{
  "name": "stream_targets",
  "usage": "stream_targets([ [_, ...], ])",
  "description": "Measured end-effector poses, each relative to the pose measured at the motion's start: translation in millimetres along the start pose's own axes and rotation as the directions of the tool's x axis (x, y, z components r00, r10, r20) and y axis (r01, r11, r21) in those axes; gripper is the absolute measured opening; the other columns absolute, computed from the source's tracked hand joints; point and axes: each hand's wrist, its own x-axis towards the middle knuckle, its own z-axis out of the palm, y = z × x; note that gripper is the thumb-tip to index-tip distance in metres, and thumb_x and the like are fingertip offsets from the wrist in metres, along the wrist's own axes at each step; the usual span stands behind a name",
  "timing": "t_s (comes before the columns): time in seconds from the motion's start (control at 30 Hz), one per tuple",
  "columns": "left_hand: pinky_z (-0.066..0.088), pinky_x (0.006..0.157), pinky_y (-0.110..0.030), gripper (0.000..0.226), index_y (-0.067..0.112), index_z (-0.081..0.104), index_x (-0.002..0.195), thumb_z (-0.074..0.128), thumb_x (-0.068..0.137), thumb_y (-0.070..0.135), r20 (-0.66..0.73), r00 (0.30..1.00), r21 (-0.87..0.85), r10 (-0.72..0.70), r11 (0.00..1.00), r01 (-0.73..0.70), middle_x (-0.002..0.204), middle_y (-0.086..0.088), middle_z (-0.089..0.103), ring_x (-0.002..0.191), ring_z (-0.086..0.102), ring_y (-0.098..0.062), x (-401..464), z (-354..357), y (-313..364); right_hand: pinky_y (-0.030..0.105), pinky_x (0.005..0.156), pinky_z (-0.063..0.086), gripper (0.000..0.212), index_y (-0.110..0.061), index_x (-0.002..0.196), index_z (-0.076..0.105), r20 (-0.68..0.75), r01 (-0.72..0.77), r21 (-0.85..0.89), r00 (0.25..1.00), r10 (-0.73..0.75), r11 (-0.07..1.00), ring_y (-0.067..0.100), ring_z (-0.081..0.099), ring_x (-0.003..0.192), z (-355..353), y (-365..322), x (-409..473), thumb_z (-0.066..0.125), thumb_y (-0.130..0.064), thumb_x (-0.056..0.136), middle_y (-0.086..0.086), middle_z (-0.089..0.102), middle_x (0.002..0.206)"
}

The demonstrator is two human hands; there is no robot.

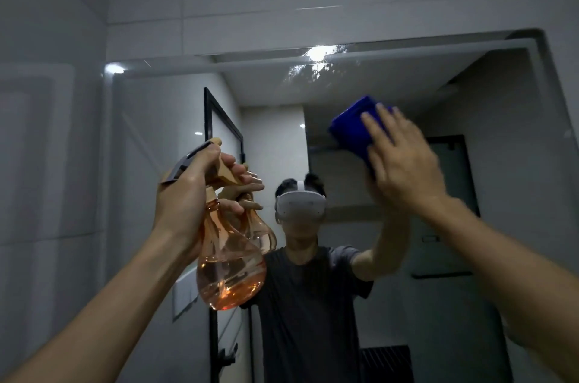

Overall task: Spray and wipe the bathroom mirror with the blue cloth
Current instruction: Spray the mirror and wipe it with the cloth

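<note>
The right hand (404, 160) lies flat on the blue cloth (357, 129), its fingers (374, 126) straight and spread, pressing the folded cloth against the mirror (360, 85); the cloth shows above and to the left of those fingers. The left hand (188, 191) holds the spray bottle (230, 266) raised in front of the glass, fingers curled round its neck and trigger. The orange bottle hangs below that grip, part full of liquid. Wet smears glint on the mirror above the cloth.
</note>
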Motion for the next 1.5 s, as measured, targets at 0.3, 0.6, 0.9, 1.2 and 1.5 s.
stream_targets([
  [0.3, 0.053, 0.046, -0.026, 0.029, 0.004, 0.067, 0.094, 0.055, 0.099, 0.03, 0.024, 0.998, -0.006, -0.064, 0.998, 0.064, 0.075, -0.006, 0.073, 0.068, 0.074, -0.016, 0.8, -33.1, -3.0, 0.051, 0.123, 0.012, 0.056, -0.019, 0.158, 0.016, -0.046, -0.527, 0.115, 0.844, 0.534, 0.842, 0.037, 0.009, 0.152, -4.4, -2.0, 11.6, 0.028, -0.034, 0.106, 0.012, 0.012, 0.166],
  [0.6, 0.055, 0.044, -0.026, 0.027, 0.006, 0.068, 0.091, 0.057, 0.099, 0.029, -0.141, 0.989, 0.137, -0.036, 0.989, 0.055, 0.075, -0.006, 0.073, 0.068, 0.072, -0.016, -20.2, -51.1, -16.7, 0.055, 0.121, 0.02, 0.061, -0.019, 0.158, 0.019, 0.066, 0.098, -0.023, 0.993, -0.097, 0.995, 0.035, 0.011, 0.152, 25.1, -110.1, -25.3, 0.036, -0.035, 0.101, 0.014, 0.019, 0.164],
  [0.9, 0.057, 0.047, -0.031, 0.03, 0.009, 0.071, 0.086, 0.061, 0.096, 0.035, -0.334, 0.943, 0.292, -0.007, 0.95, 0.111, 0.071, -0.004, 0.074, 0.07, 0.073, -0.019, -28.6, -80.4, -22.0, 0.055, 0.121, 0.021, 0.06, -0.017, 0.157, 0.023, 0.039, 0.124, -0.01, 0.992, -0.124, 0.992, 0.037, 0.013, 0.151, 25.2, -108.8, -24.6, 0.037, -0.034, 0.101, 0.017, 0.021, 0.163],
  [1.2, 0.055, 0.051, -0.03, 0.032, 0.01, 0.067, 0.081, 0.056, 0.099, 0.035, -0.269, 0.963, 0.318, 0.018, 0.945, 0.071, 0.066, -0.004, 0.069, 0.069, 0.067, -0.024, -18.7, -99.4, -6.8, 0.052, 0.122, 0.017, 0.06, -0.019, 0.158, 0.02, 0.034, 0.095, -0.014, 0.995, -0.095, 0.995, 0.033, 0.01, 0.153, 25.7, -110.5, -25.5, 0.034, -0.034, 0.102, 0.013, 0.018, 0.164],
  [1.5, 0.052, 0.049, -0.025, 0.031, 0.01, 0.069, 0.078, 0.06, 0.096, 0.034, -0.282, 0.96, 0.211, 0.003, 0.976, 0.059, 0.069, -0.008, 0.07, 0.07, 0.068, -0.025, -15.0, -100.4, -7.5, 0.05, 0.123, 0.017, 0.059, -0.019, 0.158, 0.021, 0.038, 0.061, -0.017, 0.997, -0.06, 0.998, 0.031, 0.011, 0.153, 24.8, -113.3, -26.4, 0.031, -0.036, 0.102, 0.012, 0.018, 0.164],
])
